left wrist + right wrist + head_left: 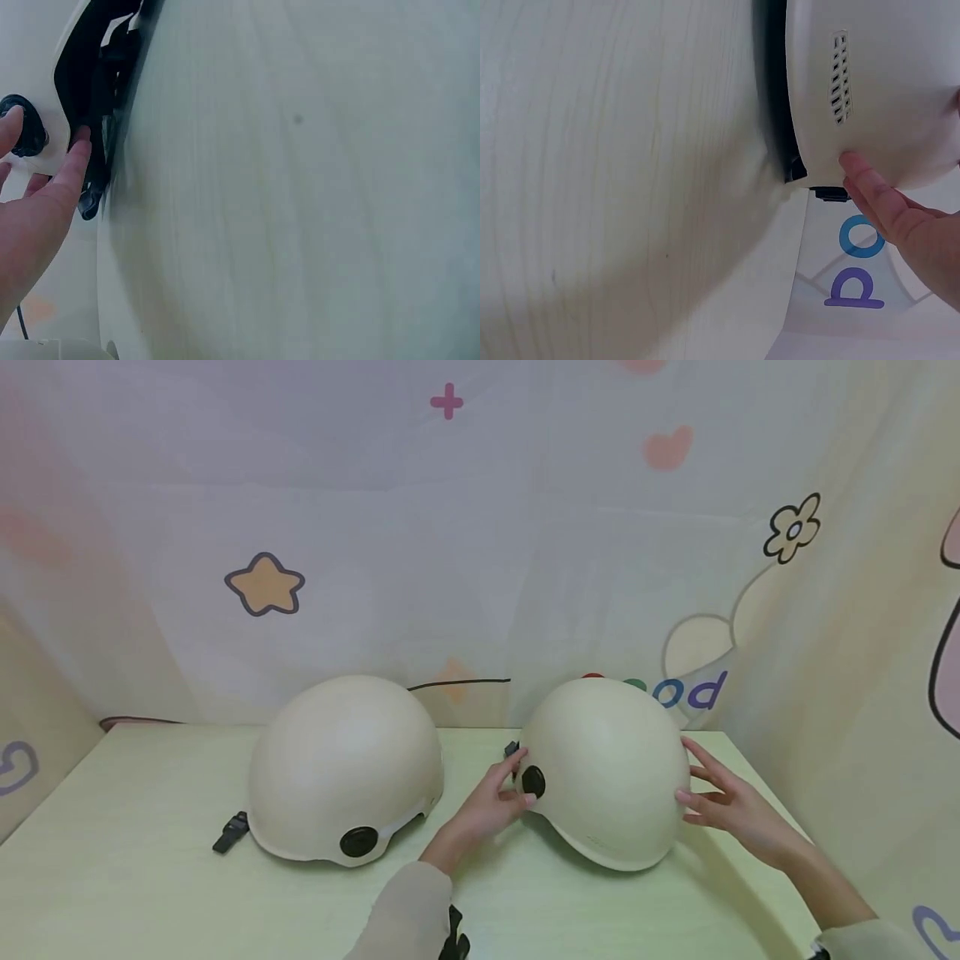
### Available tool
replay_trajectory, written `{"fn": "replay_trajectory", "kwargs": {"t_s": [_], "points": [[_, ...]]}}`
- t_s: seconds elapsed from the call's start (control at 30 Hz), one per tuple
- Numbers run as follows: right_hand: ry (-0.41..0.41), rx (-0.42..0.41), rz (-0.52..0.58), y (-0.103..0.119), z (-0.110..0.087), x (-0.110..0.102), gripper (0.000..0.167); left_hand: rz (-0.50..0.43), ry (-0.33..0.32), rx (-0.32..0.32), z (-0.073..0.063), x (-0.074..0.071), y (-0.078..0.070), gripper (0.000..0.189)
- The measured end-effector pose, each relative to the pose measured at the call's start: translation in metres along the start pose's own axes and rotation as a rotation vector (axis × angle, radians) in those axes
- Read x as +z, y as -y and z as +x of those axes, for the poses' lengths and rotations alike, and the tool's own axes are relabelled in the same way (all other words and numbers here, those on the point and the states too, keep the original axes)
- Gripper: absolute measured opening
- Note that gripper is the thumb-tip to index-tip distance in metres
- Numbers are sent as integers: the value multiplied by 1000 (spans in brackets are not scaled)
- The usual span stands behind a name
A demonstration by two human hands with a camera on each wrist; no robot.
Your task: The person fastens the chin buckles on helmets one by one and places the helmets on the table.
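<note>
Between my two hands is a cream-white helmet (606, 777), dome up, at the right of the table. My left hand (487, 810) holds its left edge beside a round black disc (533, 782). In the left wrist view, the thumb lies at the disc while a fingertip (82, 135) reaches under the rim, by black straps (94, 169). My right hand (738, 806) touches the opposite side with spread, fairly straight fingers. The right wrist view shows its fingertips (849, 159) on the shell below a slotted vent (841, 77).
A second cream-white helmet (345, 768) rests on the left of the pale wooden table (150, 893), its black buckle (231, 832) sticking out to the left. Behind the table hangs a printed curtain (480, 568), which also closes in both sides.
</note>
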State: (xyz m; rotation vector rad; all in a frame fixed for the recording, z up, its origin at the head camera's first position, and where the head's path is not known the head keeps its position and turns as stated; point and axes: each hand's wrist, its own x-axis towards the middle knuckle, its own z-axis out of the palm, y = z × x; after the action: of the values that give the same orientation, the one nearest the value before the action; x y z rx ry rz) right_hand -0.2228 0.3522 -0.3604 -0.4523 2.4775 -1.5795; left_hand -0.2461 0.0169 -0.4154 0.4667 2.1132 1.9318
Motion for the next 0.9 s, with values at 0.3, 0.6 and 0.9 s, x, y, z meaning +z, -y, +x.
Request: {"fn": "replay_trajectory", "kwargs": {"t_s": [0.3, 0.6, 0.9], "points": [[-15, -28, -23, 9, -4, 2, 70, -112, -28, 69, 1, 0, -10, 64], [-117, -58, -280, 32, -8, 4, 72, -136, -99, 126, 4, 7, -30, 60], [-152, -161, -350, 57, -10, 11, 77, -105, -113, 164, 2, 11, -52, 54]]}}
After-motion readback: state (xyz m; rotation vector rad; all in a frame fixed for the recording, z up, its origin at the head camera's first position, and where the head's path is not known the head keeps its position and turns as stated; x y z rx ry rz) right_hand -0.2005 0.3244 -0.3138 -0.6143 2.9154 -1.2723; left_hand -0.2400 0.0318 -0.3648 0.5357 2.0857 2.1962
